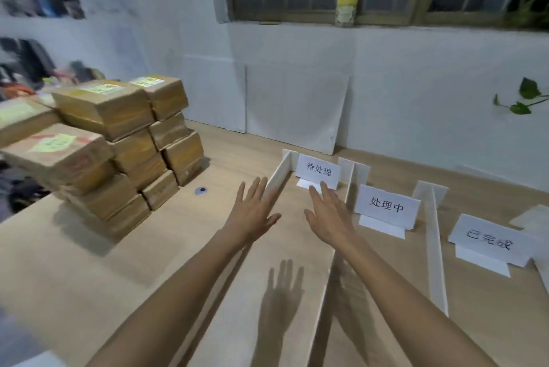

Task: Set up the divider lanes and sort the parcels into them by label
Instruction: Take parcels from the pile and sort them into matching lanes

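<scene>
Fingers spread flat: left hand [252, 212] and right hand [329, 215] over lane [292, 248]; parcels [118, 141] stacked at 9 o'clock, label cards [386, 207] toward 3 o'clock

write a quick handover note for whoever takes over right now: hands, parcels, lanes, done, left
Left hand: open, holding nothing, by the leftmost divider.
Right hand: open, holding nothing, over the first lane, fingertips near the 待处理 sign.
Parcels: all stacked on the table, left of the lanes.
Done: second divider and third divider also upright; 处理中 sign and 已完成 sign standing in their lanes.
Left: no parcel is in any lane yet. The setup's right edge is cut off.
</scene>
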Motion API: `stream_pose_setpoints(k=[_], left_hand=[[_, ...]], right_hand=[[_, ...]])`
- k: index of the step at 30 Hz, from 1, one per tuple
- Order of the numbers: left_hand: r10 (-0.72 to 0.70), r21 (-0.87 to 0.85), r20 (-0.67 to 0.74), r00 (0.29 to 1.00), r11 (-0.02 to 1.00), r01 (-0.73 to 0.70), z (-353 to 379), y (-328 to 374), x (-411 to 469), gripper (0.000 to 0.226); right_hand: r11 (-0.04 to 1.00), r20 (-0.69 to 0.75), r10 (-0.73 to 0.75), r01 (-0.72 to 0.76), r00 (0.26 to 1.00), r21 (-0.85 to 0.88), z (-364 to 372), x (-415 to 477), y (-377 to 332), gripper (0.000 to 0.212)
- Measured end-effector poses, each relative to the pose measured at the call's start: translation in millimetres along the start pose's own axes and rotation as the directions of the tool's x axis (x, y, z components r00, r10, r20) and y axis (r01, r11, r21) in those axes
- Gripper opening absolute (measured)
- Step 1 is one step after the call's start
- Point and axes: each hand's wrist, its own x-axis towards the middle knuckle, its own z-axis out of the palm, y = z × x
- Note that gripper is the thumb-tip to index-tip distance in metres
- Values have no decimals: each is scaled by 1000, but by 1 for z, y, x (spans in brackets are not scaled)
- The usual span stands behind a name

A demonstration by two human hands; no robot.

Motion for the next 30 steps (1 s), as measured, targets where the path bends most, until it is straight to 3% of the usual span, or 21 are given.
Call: stream_pose_setpoints(k=[8, 14, 16, 26, 30], left_hand=[[-149, 176, -39, 988, 972, 154, -58, -187, -159, 78], [-306, 169, -35, 951, 936, 308, -102, -327, -273, 82], [-385, 129, -43, 922, 913, 387, -111, -367, -295, 72], [-508, -36, -50, 860, 861, 507, -106, -511, -308, 67], [-500, -81, -24, 866, 864, 497, -94, -559, -276, 65]], right_hand=[[979, -11, -205, 205, 979, 4, 19, -17, -236, 60], [944, -39, -321, 323, 946, 65, 39, -33, -400, 54], [940, -29, -330, 331, 944, 86, 42, -32, -441, 56], [951, -13, -300, 300, 954, 73, 66, 31, -542, 65], [943, -31, -275, 276, 961, 185, 95, 79, -568, 65]])
